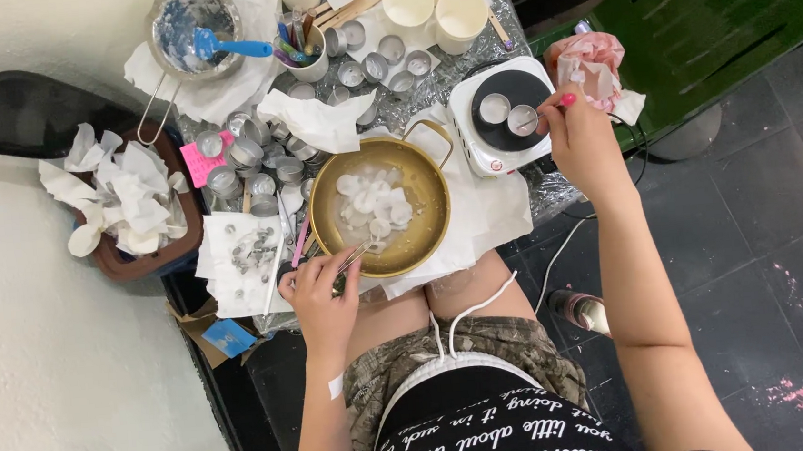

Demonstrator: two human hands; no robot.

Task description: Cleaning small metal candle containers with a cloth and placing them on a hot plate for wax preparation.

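Head view looks straight down on a round brass-coloured pan (380,206) with two loop handles, its smooth metal wall shining around a pool of clear liquid where thin, pale, disc-shaped wax pieces (374,199) lie heaped. The pan sits on crumpled white paper towel (486,211) spread over a foil-covered table (552,195).

At the pan's near-left rim, the left hand (321,294) is curled, fingers pinching a pair of slim metal tweezers (352,259) whose tips reach over the rim toward the wax pieces. Right of the pan stands a small white square hot plate (500,117) with a black round burner, and on the burner sit two shallow round tealight tins (507,114). The right hand (578,140) hovers at the hot plate's right edge, fingertips drawn together beside the nearer tin; whether they grip anything I cannot tell.

Left of the pan and beyond it, many empty silvery tealight cups (258,165) lie scattered. Farther left of the pan, a brown tub (151,259) holds wadded white tissues. Beyond the pan stand cream paper cups (434,8) and a steel strainer bowl (193,30) with a blue spatula (230,46).
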